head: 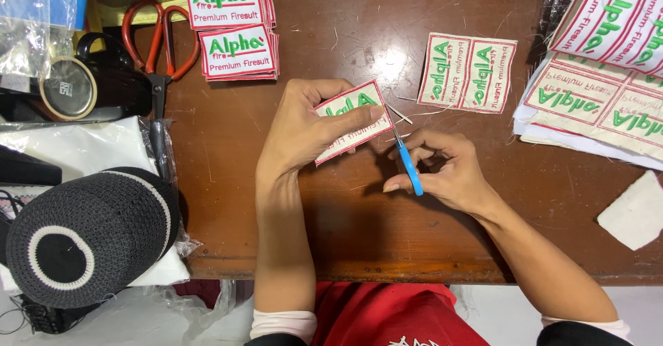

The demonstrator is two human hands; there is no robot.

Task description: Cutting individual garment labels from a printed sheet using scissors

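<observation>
My left hand is closed on a rectangular cream patch, red-bordered with green lettering, held above the brown worktop. My right hand is closed on small blue-handled snips, tip at the patch's right edge. Two stacks of matching patches lie upper left; an uncut pair lies right.

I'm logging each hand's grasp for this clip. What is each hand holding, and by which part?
The left hand pinches an embroidered patch by its left end. The right hand holds small blue-handled snips by the handle, blade tip at the patch edge.
</observation>
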